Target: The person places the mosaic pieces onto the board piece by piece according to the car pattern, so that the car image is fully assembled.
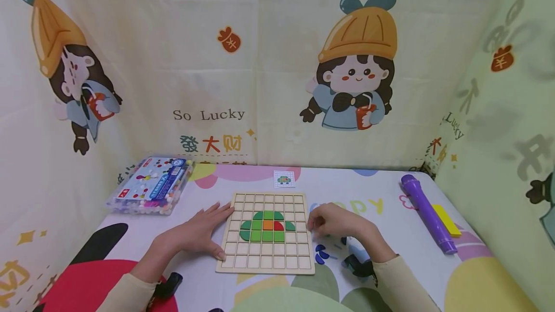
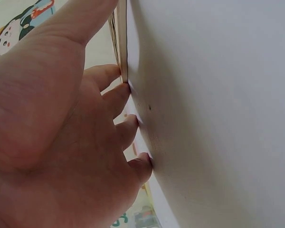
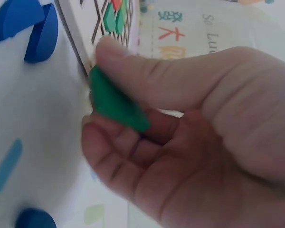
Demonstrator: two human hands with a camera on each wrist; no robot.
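A wooden grid board (image 1: 297, 249) lies in front of me, with green tiles (image 1: 256, 236), an orange tile (image 1: 268, 225) and a red quarter-round tile (image 1: 278, 226) set in its middle squares. My left hand (image 1: 195, 230) rests at the board's left edge, fingers spread and thumb near the lower corner. At the right edge is my right hand (image 1: 336, 220), pinching a dark green tile (image 3: 115, 102) between thumb and fingers; it shows in the right wrist view. Dark blue rounded pieces (image 1: 321, 256) lie on the cloth just below that hand.
Behind the board lies a small picture card (image 1: 284, 179) showing a coloured pattern on a grid. A clear plastic case of beads (image 1: 151, 184) sits at the back left. To the right are a purple tube (image 1: 429, 215) and a yellow block (image 1: 447, 221). Patterned cloth walls enclose the table.
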